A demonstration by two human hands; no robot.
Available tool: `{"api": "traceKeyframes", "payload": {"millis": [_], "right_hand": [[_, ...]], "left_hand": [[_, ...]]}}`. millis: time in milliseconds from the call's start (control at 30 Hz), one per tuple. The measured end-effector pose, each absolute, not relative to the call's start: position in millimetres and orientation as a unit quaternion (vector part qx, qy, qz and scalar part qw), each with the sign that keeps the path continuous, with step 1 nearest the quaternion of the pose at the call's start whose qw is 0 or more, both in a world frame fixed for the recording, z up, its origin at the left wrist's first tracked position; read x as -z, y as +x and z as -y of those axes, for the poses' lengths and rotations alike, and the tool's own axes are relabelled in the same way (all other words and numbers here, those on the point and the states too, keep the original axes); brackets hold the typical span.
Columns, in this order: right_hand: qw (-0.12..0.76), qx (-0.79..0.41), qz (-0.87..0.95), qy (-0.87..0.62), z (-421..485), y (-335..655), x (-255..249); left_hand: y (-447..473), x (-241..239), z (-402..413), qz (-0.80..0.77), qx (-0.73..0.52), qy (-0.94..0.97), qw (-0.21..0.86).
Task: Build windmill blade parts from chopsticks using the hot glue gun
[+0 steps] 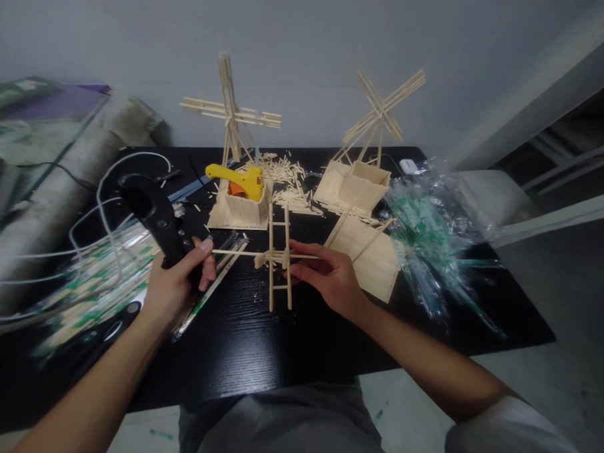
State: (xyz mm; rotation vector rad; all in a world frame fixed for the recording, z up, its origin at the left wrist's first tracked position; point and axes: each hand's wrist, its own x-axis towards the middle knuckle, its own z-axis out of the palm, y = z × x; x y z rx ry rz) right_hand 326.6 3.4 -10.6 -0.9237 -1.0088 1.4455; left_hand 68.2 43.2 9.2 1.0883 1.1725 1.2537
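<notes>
My left hand (177,281) is wrapped round a black glue gun (155,220), its nozzle end pointing up and left. My right hand (330,274) pinches a small cross of thin wooden sticks (279,255), a windmill-blade piece with ladder-like rungs, held just above the black table (257,345). A long thin stick of this piece reaches left towards the glue gun. Both hands hover near the table's middle front.
Two stick windmills on wooden box bases stand at the back (231,116) (380,113). A yellow tool (238,179) lies on the left base. Loose sticks (284,175), a flat wooden panel (371,253), plastic wrappers (431,239) at the right, white cables (108,184) at the left.
</notes>
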Motion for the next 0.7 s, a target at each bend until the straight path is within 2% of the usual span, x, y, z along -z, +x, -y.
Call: {"api": "traceKeyframes", "payload": {"millis": [700], "right_hand": [[0.545, -0.613, 0.408, -0.401, -3.8, 326.9, 8.2]], "left_hand": [[66.6, -9.0, -41.7, -0.473, -0.519, 0.464, 0.54]]}}
